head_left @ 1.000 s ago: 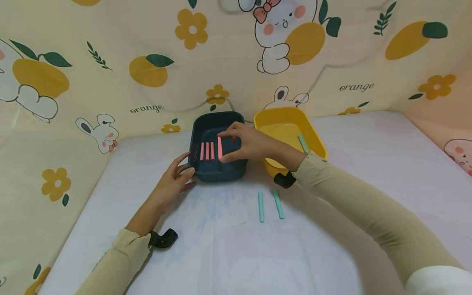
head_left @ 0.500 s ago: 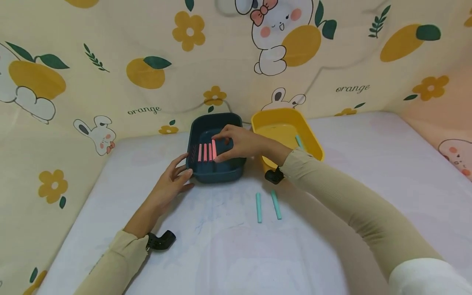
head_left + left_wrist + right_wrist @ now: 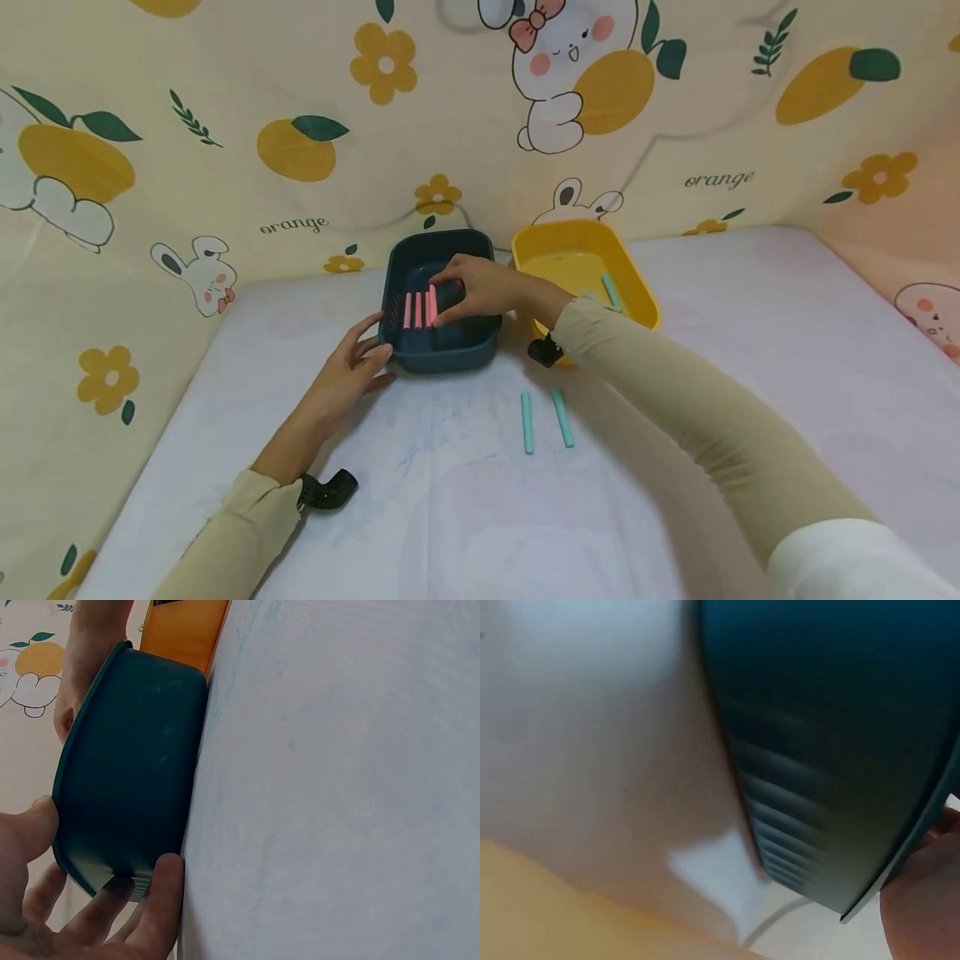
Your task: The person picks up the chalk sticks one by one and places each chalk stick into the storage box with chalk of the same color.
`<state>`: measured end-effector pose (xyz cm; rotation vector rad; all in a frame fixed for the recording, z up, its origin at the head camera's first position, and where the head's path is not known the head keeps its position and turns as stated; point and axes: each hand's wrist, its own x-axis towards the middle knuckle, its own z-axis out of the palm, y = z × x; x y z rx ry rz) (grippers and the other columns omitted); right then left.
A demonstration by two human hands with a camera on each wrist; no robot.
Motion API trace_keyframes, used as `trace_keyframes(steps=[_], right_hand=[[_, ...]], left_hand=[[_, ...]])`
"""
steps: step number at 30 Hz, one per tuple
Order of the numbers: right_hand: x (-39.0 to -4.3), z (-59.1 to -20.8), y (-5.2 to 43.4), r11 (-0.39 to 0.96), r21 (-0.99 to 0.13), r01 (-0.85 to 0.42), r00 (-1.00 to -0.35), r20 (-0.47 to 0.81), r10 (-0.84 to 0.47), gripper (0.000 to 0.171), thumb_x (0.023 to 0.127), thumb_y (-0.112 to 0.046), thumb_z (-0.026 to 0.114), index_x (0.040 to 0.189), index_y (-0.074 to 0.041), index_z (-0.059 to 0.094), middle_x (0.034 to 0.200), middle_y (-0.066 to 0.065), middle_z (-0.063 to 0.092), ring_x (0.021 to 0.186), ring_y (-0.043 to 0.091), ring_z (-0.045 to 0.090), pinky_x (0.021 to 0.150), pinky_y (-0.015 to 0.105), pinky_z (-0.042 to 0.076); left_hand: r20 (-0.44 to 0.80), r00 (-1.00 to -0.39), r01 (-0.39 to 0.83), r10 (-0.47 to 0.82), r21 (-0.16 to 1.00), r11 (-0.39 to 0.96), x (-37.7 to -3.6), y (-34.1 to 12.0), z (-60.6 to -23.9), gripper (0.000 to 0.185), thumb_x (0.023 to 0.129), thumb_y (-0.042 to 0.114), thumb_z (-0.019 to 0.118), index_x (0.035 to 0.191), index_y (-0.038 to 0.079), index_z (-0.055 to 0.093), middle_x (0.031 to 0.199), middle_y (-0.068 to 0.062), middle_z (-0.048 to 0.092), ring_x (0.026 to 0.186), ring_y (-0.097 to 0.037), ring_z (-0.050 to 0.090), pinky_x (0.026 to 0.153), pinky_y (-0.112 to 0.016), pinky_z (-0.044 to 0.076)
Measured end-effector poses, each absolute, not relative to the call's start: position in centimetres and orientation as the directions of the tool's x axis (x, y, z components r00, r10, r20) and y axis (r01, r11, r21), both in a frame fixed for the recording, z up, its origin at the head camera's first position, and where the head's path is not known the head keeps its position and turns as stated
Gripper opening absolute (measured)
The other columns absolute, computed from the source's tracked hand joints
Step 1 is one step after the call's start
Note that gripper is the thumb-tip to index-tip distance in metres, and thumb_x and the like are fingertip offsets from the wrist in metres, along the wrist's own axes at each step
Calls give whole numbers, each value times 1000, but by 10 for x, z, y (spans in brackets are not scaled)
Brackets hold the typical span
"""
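My right hand (image 3: 487,287) reaches into a dark blue plastic bin (image 3: 442,360) and pinches a pink chalk stick (image 3: 432,298) upright between thumb and fingertips. Left of it, several more pink chalk sticks (image 3: 417,311) lie side by side in the bin in a row. My left hand (image 3: 348,362) rests against the bin's near left corner. In the left wrist view the thumb touches the rim and the relaxed fingers (image 3: 161,907) lie along the outer wall. The right wrist view shows mostly the bin's ribbed outside, with the held chalk hidden.
Just right of the blue bin stands a yellow bin (image 3: 570,237) with a teal chalk stick (image 3: 611,292) in it, partly under my right forearm. Two more teal chalk sticks (image 3: 527,423) lie on the white tabletop (image 3: 465,508) in front. A printed cloth (image 3: 450,133) hangs behind.
My right hand has moved left inside the blue bin, bringing the pink chalk stick up beside the row. My left hand has stayed at the bin's corner.
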<state>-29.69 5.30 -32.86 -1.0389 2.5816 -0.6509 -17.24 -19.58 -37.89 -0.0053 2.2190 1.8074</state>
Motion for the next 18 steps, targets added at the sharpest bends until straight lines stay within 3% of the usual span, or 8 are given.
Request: trace_keyframes(steps=[10, 18], right_hand=[[-306, -325, 42, 713, -413, -567, -721, -170, -672, 77, 83, -51, 76, 146, -15, 51, 140, 8, 48, 117, 21, 51, 106, 36, 47], [-309, -330, 35, 750, -317, -580, -723, -224, -654, 77, 83, -54, 75, 146, -17, 51, 145, 8, 46, 115, 20, 51, 108, 37, 46]], left_hand=[[-215, -963, -178, 163, 960, 217, -172, -195, -377, 64, 103, 28, 54, 157, 37, 21, 164, -14, 24, 145, -35, 38, 110, -51, 45], [-229, -961, -192, 158, 957, 217, -170, -195, -378, 64, 102, 30, 55, 157, 39, 22, 164, -13, 25, 144, -35, 39, 110, -49, 45]])
